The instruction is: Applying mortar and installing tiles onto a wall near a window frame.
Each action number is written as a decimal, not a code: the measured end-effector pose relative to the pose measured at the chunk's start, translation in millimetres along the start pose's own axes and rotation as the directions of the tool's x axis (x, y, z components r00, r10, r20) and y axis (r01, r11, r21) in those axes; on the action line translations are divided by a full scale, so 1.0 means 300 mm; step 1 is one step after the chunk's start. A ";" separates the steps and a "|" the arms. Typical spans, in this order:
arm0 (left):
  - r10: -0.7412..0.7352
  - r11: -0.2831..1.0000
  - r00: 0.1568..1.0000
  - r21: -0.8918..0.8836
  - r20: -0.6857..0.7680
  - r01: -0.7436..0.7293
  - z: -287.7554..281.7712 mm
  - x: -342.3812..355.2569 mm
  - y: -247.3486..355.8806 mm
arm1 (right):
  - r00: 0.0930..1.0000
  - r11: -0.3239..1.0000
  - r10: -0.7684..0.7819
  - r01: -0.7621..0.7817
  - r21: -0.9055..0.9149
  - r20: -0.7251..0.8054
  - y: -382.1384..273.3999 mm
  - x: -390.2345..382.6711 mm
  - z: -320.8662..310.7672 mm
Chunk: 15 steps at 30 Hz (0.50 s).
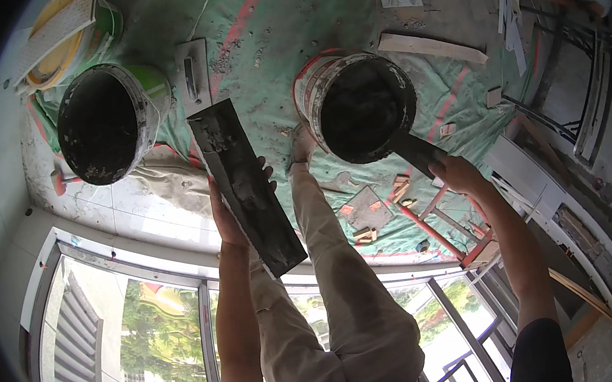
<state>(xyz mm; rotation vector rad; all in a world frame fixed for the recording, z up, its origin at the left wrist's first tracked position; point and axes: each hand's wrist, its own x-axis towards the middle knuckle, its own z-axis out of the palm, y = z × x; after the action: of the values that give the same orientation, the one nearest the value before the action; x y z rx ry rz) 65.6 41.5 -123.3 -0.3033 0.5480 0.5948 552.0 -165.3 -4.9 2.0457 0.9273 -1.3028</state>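
Observation:
My left hand point(227, 218) grips a long rectangular tile point(256, 196) from beneath, its fingertips curling over the right edge. Dark, wet-looking paste covers parts of the tile's upper face. In my right hand point(461, 175) is a dark flat tool point(420, 151), the fingers wrapped round its near end. The tool's far end reaches over the rim of a mortar-smeared bucket point(307, 90), and its tip merges with the dark contents, so its shape cannot be made out. The dark mix point(362, 103) inside looks thick and wet.
A second bucket point(146, 122), dark inside, stands at the left. Nearby lies a flat trowel point(193, 72). Green sheeting point(254, 122) with crumbs of debris covers the floor. A board strip point(433, 47), wood pieces point(400, 188) and a red metal frame point(437, 229) lie right; windows point(158, 341) run behind my legs.

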 end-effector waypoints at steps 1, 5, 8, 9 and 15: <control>0.009 1.000 0.999 0.022 -0.035 -0.008 -0.004 -0.002 0.000 | 0.994 0.999 0.026 -0.028 0.018 0.107 -0.020 0.039 -0.051; 0.046 0.998 0.997 0.043 -0.063 -0.043 -0.008 -0.002 -0.009 | 0.857 0.899 0.136 -0.317 0.302 0.497 -0.151 0.061 -0.035; 0.071 0.997 0.995 0.044 -0.075 -0.068 -0.002 0.001 -0.013 | 0.852 0.683 0.035 -0.402 0.610 0.523 -0.228 0.043 0.052; 0.074 0.997 0.996 0.037 -0.050 -0.073 0.001 0.004 -0.010 | 0.828 0.573 -0.017 -0.451 0.684 0.560 -0.246 0.041 0.070; 0.090 0.993 0.992 0.087 -0.085 -0.082 0.010 0.030 0.017 | 0.902 0.240 -0.100 -0.389 0.890 0.421 -0.359 -0.220 0.024</control>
<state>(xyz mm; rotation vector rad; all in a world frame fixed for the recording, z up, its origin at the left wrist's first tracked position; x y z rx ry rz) 70.0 51.0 -126.4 -0.2284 0.6727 0.6423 444.2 -121.3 44.7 2.3459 -0.5485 -2.4384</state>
